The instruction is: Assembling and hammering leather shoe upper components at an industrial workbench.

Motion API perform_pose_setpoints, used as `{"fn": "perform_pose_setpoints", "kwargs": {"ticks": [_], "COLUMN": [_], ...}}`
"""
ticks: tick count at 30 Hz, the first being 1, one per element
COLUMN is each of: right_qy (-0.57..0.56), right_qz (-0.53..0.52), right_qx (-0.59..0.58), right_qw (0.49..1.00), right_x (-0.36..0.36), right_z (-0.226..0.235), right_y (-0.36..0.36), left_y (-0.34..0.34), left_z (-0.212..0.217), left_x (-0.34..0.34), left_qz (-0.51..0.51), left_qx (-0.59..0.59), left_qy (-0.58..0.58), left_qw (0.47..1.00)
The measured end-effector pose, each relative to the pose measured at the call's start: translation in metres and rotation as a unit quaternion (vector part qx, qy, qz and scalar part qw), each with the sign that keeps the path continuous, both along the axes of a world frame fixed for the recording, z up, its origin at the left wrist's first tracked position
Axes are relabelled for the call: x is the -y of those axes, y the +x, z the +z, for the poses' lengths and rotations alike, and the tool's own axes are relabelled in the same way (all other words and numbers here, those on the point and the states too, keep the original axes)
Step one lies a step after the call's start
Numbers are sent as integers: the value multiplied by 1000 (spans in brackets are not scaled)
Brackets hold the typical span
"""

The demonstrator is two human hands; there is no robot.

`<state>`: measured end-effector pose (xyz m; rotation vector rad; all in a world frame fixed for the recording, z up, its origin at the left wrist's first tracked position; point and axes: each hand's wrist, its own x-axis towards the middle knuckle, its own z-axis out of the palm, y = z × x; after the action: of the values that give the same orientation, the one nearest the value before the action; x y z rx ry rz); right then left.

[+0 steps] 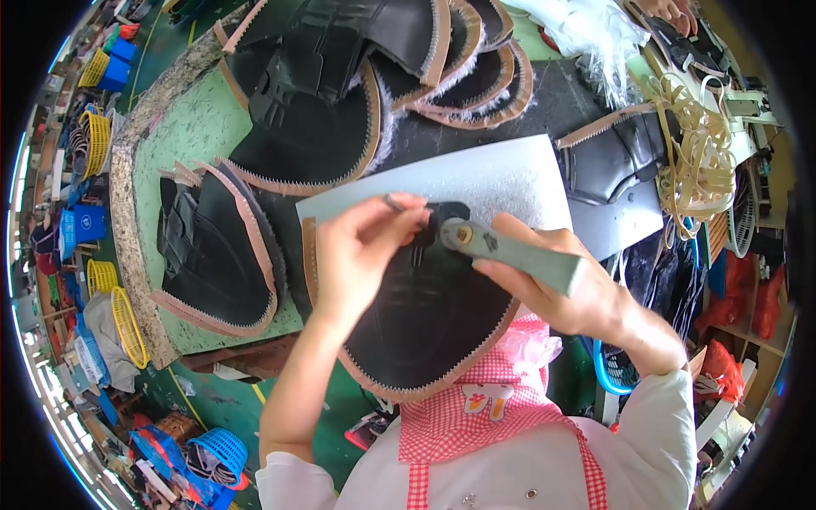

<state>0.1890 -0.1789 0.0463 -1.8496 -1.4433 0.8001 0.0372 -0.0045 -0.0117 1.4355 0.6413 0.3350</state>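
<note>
Fingers of the left hand (361,255) pinched a thin tool on the black zigzag-edged leather piece (425,327); the right hand (565,293), closed around the grey-green handled tool (510,251), needed steady pressure near the white sheet (501,183).

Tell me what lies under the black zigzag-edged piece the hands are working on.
Under the black zigzag-edged piece, a pale grey flat sheet shows past its far edge, resting on the green worktable. How far the sheet runs beneath cannot be seen; the piece and both hands cover it.

The left hand (361,251) hides part of the black piece (425,314).
</note>
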Motion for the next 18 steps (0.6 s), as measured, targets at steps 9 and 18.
{"fn": "perform_pose_setpoints", "kwargs": {"ticks": [9,18], "right_qy": [43,89], "right_qz": [-75,-15], "right_qx": [-9,-23], "right_qw": [996,996], "right_x": [1,1], "right_z": [28,47], "right_y": [7,10], "left_y": [-5,-4], "left_z": [-3,-2], "left_x": [-12,-12], "left_qz": [-64,-66], "left_qx": [30,20], "left_qy": [-28,-52], "left_qw": [997,996]}}
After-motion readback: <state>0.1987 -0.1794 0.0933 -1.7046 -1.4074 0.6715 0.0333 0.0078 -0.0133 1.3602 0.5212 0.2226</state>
